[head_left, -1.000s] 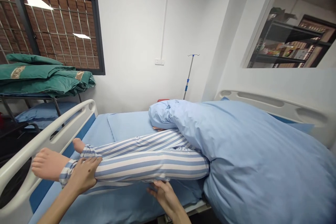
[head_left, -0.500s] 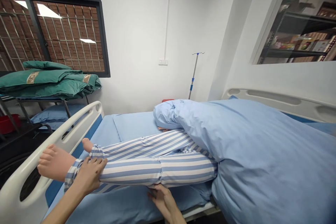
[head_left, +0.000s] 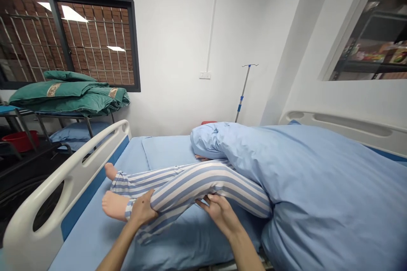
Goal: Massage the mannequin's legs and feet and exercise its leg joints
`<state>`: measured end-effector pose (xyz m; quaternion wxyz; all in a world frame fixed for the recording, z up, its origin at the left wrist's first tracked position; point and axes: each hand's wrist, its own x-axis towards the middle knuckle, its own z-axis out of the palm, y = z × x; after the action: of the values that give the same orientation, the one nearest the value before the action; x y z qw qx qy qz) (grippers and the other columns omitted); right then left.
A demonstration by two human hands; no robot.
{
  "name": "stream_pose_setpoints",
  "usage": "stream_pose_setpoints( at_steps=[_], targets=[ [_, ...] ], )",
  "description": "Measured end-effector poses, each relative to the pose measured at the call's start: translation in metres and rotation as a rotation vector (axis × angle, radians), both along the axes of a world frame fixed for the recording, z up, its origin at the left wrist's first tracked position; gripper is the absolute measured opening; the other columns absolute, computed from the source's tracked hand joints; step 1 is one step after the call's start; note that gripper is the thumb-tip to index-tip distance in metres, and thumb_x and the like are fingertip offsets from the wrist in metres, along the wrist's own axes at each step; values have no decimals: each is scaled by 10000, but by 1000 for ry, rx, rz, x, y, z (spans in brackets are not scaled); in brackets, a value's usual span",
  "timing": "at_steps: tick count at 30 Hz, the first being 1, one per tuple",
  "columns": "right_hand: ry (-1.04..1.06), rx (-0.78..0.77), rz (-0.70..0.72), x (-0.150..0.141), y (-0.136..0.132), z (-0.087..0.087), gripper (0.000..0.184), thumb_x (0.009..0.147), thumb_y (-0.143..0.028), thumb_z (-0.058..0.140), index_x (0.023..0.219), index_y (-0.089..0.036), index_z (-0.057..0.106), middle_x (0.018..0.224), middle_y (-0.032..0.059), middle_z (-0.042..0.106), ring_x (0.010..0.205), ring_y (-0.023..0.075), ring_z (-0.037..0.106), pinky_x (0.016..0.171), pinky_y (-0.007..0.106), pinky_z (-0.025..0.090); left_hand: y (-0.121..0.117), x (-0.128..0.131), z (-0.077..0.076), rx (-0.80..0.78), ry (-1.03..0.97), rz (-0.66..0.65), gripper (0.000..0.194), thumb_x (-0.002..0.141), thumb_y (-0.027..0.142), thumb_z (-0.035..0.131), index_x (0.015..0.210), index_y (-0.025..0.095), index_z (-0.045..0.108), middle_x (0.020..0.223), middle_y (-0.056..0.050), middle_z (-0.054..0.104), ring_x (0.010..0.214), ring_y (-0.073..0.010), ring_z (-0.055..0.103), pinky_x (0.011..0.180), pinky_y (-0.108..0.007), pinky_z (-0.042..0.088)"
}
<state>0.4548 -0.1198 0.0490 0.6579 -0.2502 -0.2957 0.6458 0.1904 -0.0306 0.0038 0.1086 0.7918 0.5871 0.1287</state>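
Note:
A figure in blue-and-white striped trousers lies on a hospital bed (head_left: 95, 237), its upper body under a light blue duvet (head_left: 305, 178). The near leg (head_left: 203, 186) is bent, knee raised. My left hand (head_left: 141, 209) is wrapped round the ankle of that leg, just right of the bare foot (head_left: 114, 205). My right hand (head_left: 219, 211) cups the underside of the knee, fingers curled on the striped cloth. The far leg (head_left: 140, 175) lies straight on the sheet behind.
A white footboard (head_left: 63, 178) with cut-outs closes the bed's left end; a white headboard (head_left: 349, 125) is at the right. Folded green blankets (head_left: 73, 97) lie on a rack by the barred window. An IV pole (head_left: 243, 91) stands at the far wall.
The near leg was straight with its foot by the footboard; now the knee is bent up and the foot has slid right along the sheet. Both my hands moved with it.

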Motion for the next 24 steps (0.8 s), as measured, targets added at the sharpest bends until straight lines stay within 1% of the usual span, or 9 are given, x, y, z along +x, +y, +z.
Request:
stream_pose_setpoints(
  at_steps=[2, 4, 6, 8, 12, 15, 17, 21, 24],
  targets=[
    [-56, -8, 13, 4, 1, 6, 145, 679, -166, 650, 823, -177, 649, 936, 47, 641, 963, 221, 547, 892, 433, 384, -3, 18, -19, -64, -45, 32, 580, 539, 225, 565, 1107, 229, 447, 1019, -23, 621, 953, -225, 562, 726, -265, 379],
    [-100, -25, 28, 5, 0, 6, 199, 673, -170, 660, 871, -177, 639, 985, 57, 633, 983, 232, 544, 886, 429, 391, -6, 29, -34, -86, -67, 44, 509, 557, 216, 552, 1058, 230, 460, 973, -16, 619, 915, -216, 569, 696, -259, 365],
    [-125, -36, 32, 5, -1, 3, 238, 675, -179, 665, 910, -172, 630, 1006, 69, 630, 993, 243, 544, 882, 429, 396, -9, 33, -44, -68, -85, 45, 441, 579, 219, 535, 1014, 227, 464, 943, -13, 612, 893, -208, 568, 685, -258, 350],
    [-133, -51, 16, 3, -2, 0, 261, 677, -186, 668, 933, -173, 623, 1003, 74, 631, 1001, 251, 544, 876, 427, 401, -10, 32, -48, -52, -106, 46, 430, 585, 224, 532, 1008, 228, 457, 930, -9, 607, 882, -201, 564, 681, -257, 342],
    [-108, -87, -32, 2, -1, -5, 286, 656, -193, 688, 932, -185, 614, 987, 62, 635, 997, 247, 546, 858, 420, 417, -8, 27, -46, -49, -125, 22, 414, 582, 219, 527, 991, 233, 464, 904, 0, 609, 860, -198, 566, 666, -252, 341],
    [-92, -101, -36, 0, -2, -9, 264, 645, -188, 693, 896, -181, 609, 965, 55, 640, 985, 233, 549, 847, 404, 425, -7, 23, -43, -47, -79, -8, 383, 591, 223, 508, 974, 233, 483, 897, -4, 621, 849, -210, 579, 658, -257, 350],
    [-81, -121, -39, -2, -3, -13, 241, 636, -182, 696, 860, -180, 609, 954, 49, 641, 968, 226, 554, 839, 396, 429, -5, 16, -41, -30, -32, -25, 404, 594, 231, 495, 998, 232, 492, 923, -15, 632, 865, -228, 586, 669, -271, 363],
    [-48, -160, -49, -8, -8, -26, 174, 629, -183, 702, 775, -176, 608, 902, 36, 641, 932, 215, 563, 829, 405, 435, -1, -11, -34, 30, 63, -24, 549, 590, 243, 480, 1138, 223, 471, 1070, -47, 623, 992, -251, 562, 784, -312, 379],
    [-12, -176, -39, -16, -11, -42, 122, 624, -173, 702, 679, -165, 594, 813, 29, 640, 867, 202, 576, 817, 419, 438, 2, -39, -15, 112, 142, -17, 622, 577, 223, 470, 1198, 199, 457, 1168, -73, 585, 1071, -257, 525, 874, -344, 354]
  ],
)
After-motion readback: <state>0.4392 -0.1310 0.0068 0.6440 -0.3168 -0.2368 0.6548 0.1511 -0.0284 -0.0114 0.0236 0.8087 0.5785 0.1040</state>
